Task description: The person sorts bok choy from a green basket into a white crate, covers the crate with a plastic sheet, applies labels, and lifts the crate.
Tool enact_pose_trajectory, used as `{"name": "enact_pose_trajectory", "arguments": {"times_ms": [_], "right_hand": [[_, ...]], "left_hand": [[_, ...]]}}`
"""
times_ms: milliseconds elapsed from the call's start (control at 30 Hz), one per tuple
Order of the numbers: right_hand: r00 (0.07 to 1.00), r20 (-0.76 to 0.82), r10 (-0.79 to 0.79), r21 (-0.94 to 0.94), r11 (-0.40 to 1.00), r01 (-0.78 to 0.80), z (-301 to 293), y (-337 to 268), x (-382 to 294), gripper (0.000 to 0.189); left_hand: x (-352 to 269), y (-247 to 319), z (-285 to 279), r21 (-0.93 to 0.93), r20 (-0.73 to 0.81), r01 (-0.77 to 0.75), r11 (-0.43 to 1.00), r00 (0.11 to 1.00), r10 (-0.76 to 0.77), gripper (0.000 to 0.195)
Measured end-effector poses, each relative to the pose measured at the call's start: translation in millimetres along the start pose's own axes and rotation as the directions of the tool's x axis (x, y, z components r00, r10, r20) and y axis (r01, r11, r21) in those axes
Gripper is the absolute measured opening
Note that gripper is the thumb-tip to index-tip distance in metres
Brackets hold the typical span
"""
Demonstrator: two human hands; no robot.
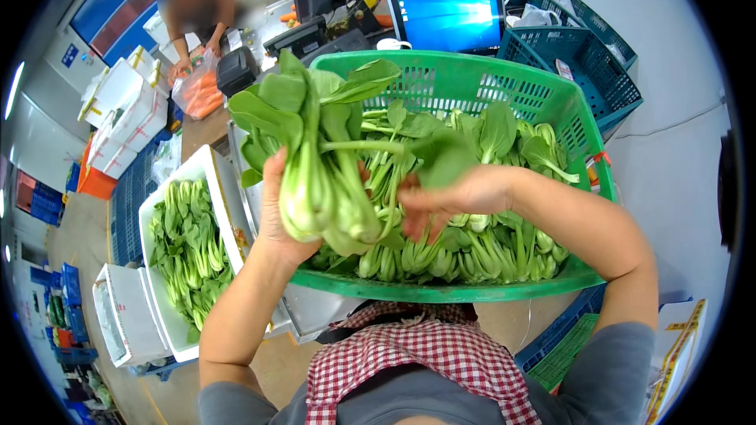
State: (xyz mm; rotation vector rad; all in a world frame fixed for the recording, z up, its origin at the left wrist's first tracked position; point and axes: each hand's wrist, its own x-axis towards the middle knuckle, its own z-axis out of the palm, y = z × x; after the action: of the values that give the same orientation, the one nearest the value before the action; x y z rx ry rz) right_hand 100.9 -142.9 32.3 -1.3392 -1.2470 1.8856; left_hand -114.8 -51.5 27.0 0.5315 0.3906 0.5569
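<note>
My left hand (pixel 280 218) grips a bunch of bok choy (pixel 319 189), its pale bases towards me and its broad leaves pointing away. One stalk (pixel 369 146) sticks out sideways from the bunch and ends in a blurred leaf (pixel 444 156). Right beside that leaf is my right hand (pixel 437 200), blurred by motion; whether its fingers hold anything cannot be told. Both hands are above a large green plastic crate (pixel 460 294), where many more bok choy (pixel 496 257) lie in rows.
At left, a white foam box (pixel 221 200) holds more bok choy (pixel 189 242). Beyond the crate stand a lit monitor (pixel 446 9) and dark green crates (pixel 573 65). At the far left, another person (pixel 198 3) handles a plastic bag of carrots (pixel 201 91).
</note>
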Motion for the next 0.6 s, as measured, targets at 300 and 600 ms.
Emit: {"name": "enact_pose_trajectory", "arguments": {"times_ms": [300, 600], "right_hand": [[0.951, -0.049, -0.304, -0.603, 0.769, 0.214, 16, -87, 34, 0.039], [0.412, 0.255, -0.875, -0.912, -0.075, 0.404, 40, -92, 58, 0.021]], "left_hand": [[-16, 4, -49, -0.353, 0.283, 0.089, 0.931, 0.959, 0.016, 0.095], [-31, 12, -48, -0.009, 0.079, -0.014, 1.000, 0.997, 0.015, 0.095]]}}
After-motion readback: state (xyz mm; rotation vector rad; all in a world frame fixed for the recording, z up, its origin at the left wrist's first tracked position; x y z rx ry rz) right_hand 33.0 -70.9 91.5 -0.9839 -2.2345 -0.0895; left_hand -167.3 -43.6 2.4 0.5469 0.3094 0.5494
